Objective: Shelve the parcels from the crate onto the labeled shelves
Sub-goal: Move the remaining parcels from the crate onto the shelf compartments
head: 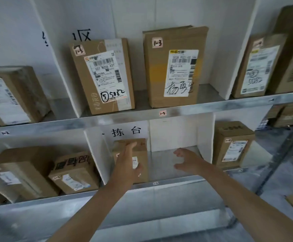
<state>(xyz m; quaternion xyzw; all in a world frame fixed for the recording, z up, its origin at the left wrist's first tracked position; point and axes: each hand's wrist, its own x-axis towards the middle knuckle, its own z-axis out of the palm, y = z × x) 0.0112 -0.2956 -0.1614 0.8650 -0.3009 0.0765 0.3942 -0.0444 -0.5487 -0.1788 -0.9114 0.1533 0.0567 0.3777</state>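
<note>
The parcel (142, 145) stands left in the lower middle bay (168, 165), placing nearly done. The left hand (128, 159) lies flat on it, probably steadying; the right hand (185, 159) hovers spread, empty. Next: release, fetch another.

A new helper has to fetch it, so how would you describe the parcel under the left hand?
On the lower metal shelf, find the middle bay under the black characters. A small brown carton stands at its left, beside the white divider, the left hand resting on it. It is the only parcel in that bay.
</note>
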